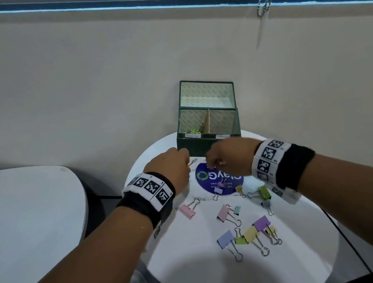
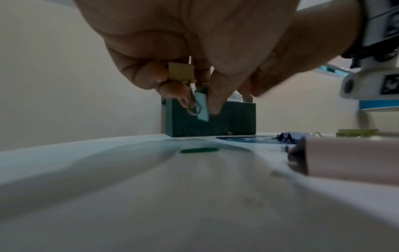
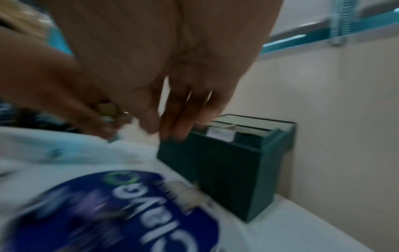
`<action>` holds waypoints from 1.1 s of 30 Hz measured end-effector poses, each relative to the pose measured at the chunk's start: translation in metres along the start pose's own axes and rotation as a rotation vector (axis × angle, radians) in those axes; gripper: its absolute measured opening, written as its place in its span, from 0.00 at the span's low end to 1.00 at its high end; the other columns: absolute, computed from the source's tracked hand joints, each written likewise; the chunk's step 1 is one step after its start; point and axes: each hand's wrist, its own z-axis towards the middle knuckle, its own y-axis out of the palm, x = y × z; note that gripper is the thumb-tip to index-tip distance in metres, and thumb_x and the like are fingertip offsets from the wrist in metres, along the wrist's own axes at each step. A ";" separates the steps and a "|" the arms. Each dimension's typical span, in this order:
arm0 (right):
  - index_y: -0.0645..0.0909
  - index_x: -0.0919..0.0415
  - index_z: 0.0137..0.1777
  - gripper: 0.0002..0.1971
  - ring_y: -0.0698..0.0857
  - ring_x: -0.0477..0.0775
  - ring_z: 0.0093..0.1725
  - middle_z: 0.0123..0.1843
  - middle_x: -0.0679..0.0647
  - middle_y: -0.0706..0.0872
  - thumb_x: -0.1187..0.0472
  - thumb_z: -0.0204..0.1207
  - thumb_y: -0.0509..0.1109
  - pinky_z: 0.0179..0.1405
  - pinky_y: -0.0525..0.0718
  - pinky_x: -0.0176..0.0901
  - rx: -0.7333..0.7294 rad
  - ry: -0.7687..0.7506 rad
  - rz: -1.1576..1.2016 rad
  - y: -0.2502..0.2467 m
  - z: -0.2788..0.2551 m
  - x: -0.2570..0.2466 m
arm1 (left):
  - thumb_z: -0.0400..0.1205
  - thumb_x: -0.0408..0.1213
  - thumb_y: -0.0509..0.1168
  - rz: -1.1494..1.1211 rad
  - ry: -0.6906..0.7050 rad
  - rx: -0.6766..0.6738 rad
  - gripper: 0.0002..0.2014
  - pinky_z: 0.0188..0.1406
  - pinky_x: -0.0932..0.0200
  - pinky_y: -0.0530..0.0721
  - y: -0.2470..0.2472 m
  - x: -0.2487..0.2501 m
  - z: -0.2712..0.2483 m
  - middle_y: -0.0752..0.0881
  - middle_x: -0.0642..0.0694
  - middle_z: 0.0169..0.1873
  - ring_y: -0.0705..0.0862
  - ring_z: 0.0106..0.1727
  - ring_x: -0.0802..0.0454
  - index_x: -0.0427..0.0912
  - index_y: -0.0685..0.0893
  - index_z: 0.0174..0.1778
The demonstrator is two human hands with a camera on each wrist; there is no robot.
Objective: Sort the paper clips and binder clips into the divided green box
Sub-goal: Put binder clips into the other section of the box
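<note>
A: What is held in the left hand (image 2: 194, 51)?

B: 2 small binder clips are pinched in its curled fingers (image 2: 149, 76). A yellow clip (image 2: 180, 72) is seen up near the knuckles. A pale blue clip (image 2: 201, 105) hangs just under it, with wire loops pointing down.

A: And the right hand (image 1: 227, 157)?

B: Its fingers (image 3: 172, 119) are bent down, but the picture is blurred. Whether something is held cannot be told.

A: Where is the green box (image 1: 208, 142) from the fingers?

B: It is found just past the left fingertips, a bit higher than them. Its long side runs left to right. 2 open slots are seen, and some small things lie in the left slot (image 1: 193, 123). The right hand is nearer to the box, almost touching its front edge. The clips, though, are held by the left hand, so a lift up and over the front wall is likely needed.

A: What is shown by 1 view only?

B: The held clips are seen clearly from the left wrist only. From the head, only a bit of wire (image 1: 31, 180) is seen there. The loose clips (image 1: 248, 234) behind the fingers, on the round table (image 1: 194, 267), are best seen from the head.
</note>
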 end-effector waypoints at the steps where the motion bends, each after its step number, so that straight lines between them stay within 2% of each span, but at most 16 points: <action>1: 0.85 0.45 0.60 0.13 0.84 0.51 0.55 0.56 0.45 0.84 0.59 0.78 0.71 0.59 0.86 0.49 -0.102 -0.004 0.005 0.006 -0.004 -0.003 | 0.86 0.47 0.62 0.005 0.013 -0.018 0.06 0.51 0.49 0.85 0.000 0.001 0.001 0.81 0.49 0.49 0.84 0.47 0.47 0.52 0.79 0.54; 4: 0.85 0.45 0.61 0.14 0.84 0.52 0.53 0.55 0.46 0.86 0.57 0.75 0.75 0.58 0.86 0.48 -0.200 0.034 0.000 0.023 -0.012 -0.003 | 0.85 0.49 0.63 -0.029 0.027 -0.037 0.06 0.47 0.55 0.81 -0.004 0.000 0.008 0.83 0.51 0.49 0.83 0.46 0.50 0.53 0.82 0.52; 8: 0.82 0.47 0.50 0.05 0.85 0.51 0.47 0.47 0.45 0.86 0.51 0.76 0.73 0.50 0.87 0.45 -0.145 0.077 0.092 0.023 -0.014 0.006 | 0.84 0.50 0.66 -0.260 -0.026 0.042 0.06 0.41 0.59 0.76 -0.022 -0.005 0.028 0.85 0.54 0.44 0.82 0.43 0.55 0.53 0.84 0.46; 11: 0.82 0.50 0.49 0.03 0.84 0.45 0.38 0.43 0.45 0.86 0.55 0.78 0.72 0.36 0.84 0.35 0.021 0.135 0.320 0.002 -0.011 0.015 | 0.83 0.51 0.68 -0.432 -0.095 0.144 0.08 0.36 0.63 0.72 -0.042 -0.006 0.050 0.83 0.57 0.42 0.79 0.42 0.61 0.52 0.83 0.43; 14: 0.82 0.52 0.48 0.04 0.83 0.48 0.38 0.41 0.48 0.86 0.57 0.77 0.74 0.42 0.85 0.39 0.281 0.240 0.552 -0.013 0.005 0.027 | 0.82 0.53 0.69 -0.477 -0.127 0.163 0.12 0.37 0.59 0.74 -0.055 -0.003 0.073 0.84 0.54 0.42 0.81 0.43 0.56 0.48 0.85 0.46; 17: 0.82 0.53 0.46 0.06 0.85 0.52 0.40 0.40 0.51 0.87 0.57 0.74 0.77 0.46 0.86 0.45 0.461 0.356 0.694 -0.011 0.026 0.034 | 0.80 0.55 0.70 -0.512 -0.145 0.097 0.13 0.41 0.58 0.76 -0.058 0.000 0.088 0.85 0.54 0.43 0.81 0.42 0.58 0.49 0.84 0.50; 18: 0.83 0.53 0.46 0.06 0.86 0.53 0.41 0.40 0.51 0.88 0.57 0.74 0.77 0.47 0.87 0.47 0.489 0.383 0.714 -0.009 0.032 0.034 | 0.81 0.53 0.69 -0.520 -0.154 0.077 0.12 0.39 0.58 0.76 -0.058 0.000 0.091 0.85 0.53 0.44 0.81 0.41 0.58 0.50 0.82 0.52; 21: 0.84 0.53 0.45 0.05 0.84 0.48 0.37 0.37 0.48 0.87 0.57 0.73 0.78 0.48 0.89 0.49 0.561 0.412 0.743 -0.007 0.046 0.028 | 0.81 0.38 0.65 -0.607 -0.198 0.054 0.11 0.35 0.57 0.77 -0.060 0.001 0.095 0.86 0.45 0.47 0.83 0.38 0.51 0.50 0.78 0.59; 23: 0.84 0.52 0.45 0.06 0.86 0.48 0.38 0.36 0.46 0.87 0.58 0.72 0.78 0.49 0.89 0.50 0.570 0.406 0.747 -0.007 0.053 0.024 | 0.81 0.33 0.63 -0.632 -0.201 0.045 0.14 0.40 0.54 0.83 -0.061 0.001 0.096 0.86 0.43 0.48 0.85 0.42 0.47 0.50 0.77 0.61; 26: 0.85 0.50 0.51 0.09 0.88 0.48 0.44 0.41 0.44 0.89 0.58 0.72 0.78 0.55 0.88 0.50 0.527 0.391 0.730 -0.007 0.057 0.018 | 0.82 0.26 0.61 -0.632 -0.161 0.001 0.18 0.55 0.45 0.89 -0.059 0.005 0.097 0.86 0.44 0.49 0.88 0.53 0.44 0.50 0.77 0.64; 28: 0.85 0.50 0.60 0.17 0.87 0.46 0.51 0.50 0.43 0.89 0.58 0.72 0.80 0.61 0.85 0.45 0.520 0.377 0.704 -0.006 0.053 0.017 | 0.82 0.26 0.62 -0.536 -0.122 -0.037 0.22 0.57 0.48 0.88 -0.058 0.011 0.097 0.85 0.43 0.58 0.87 0.58 0.44 0.50 0.75 0.70; 30: 0.83 0.51 0.65 0.21 0.83 0.45 0.54 0.55 0.41 0.84 0.60 0.72 0.80 0.59 0.80 0.39 0.530 0.354 0.660 -0.007 0.042 0.016 | 0.83 0.27 0.61 -0.395 -0.053 -0.028 0.25 0.58 0.54 0.84 -0.060 0.018 0.093 0.82 0.42 0.68 0.83 0.63 0.44 0.48 0.73 0.77; 33: 0.83 0.47 0.53 0.13 0.81 0.44 0.48 0.52 0.41 0.81 0.63 0.73 0.77 0.49 0.77 0.34 0.497 0.276 0.549 -0.005 0.011 0.019 | 0.83 0.25 0.60 -0.288 0.130 0.097 0.26 0.69 0.59 0.75 -0.066 0.022 0.068 0.78 0.48 0.73 0.77 0.71 0.49 0.52 0.76 0.76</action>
